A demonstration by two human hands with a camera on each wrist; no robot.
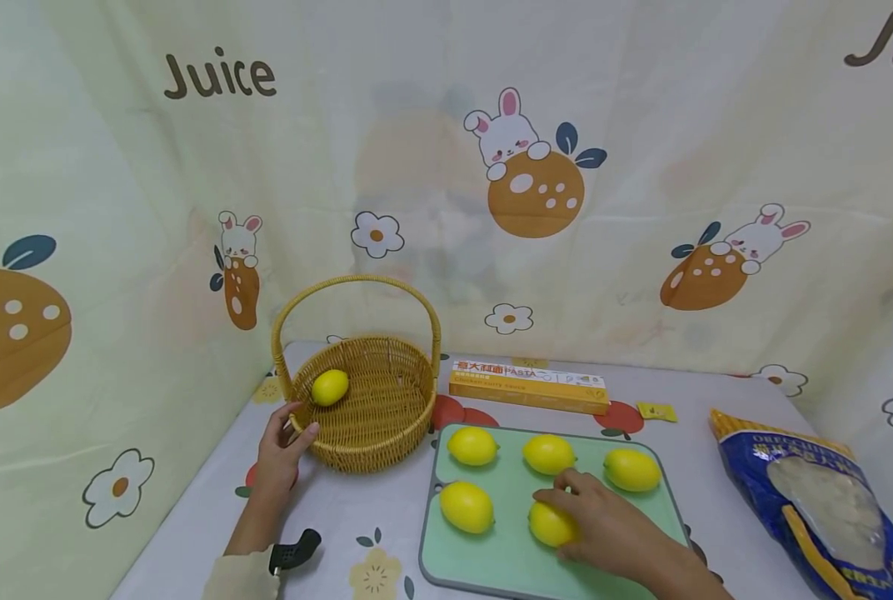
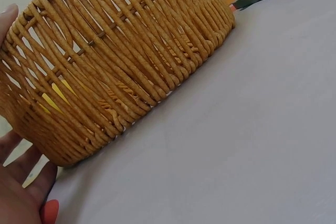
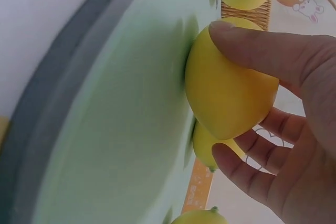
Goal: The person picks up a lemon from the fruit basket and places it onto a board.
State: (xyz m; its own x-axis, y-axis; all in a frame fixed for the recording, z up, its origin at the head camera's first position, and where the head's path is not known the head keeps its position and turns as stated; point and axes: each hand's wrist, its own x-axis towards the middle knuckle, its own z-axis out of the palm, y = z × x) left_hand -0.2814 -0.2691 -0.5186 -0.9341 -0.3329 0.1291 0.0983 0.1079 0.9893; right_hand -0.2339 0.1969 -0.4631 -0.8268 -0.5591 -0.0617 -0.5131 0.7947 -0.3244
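Observation:
My right hand (image 1: pixel 596 521) grips a yellow lemon (image 3: pixel 231 82), thumb on one side and fingers on the other, at the front middle of the green cutting board (image 1: pixel 506 546). In the right wrist view the lemon's side lies right at the board. Other lemons lie there too, including one (image 1: pixel 466 507) to its left and one (image 1: pixel 549 454) just behind. At the left, my left hand (image 1: pixel 281 450) holds the near left side of a woven basket (image 1: pixel 375 454) with a tall handle. Inside the basket lies a single lemon (image 1: pixel 330 388).
A pasta box (image 1: pixel 529 388) lies behind the board, with a small yellow packet (image 1: pixel 656 412) to its right. A blue bag (image 1: pixel 821 500) lies at the far right. A printed curtain (image 1: pixel 416 167) hangs behind the table.

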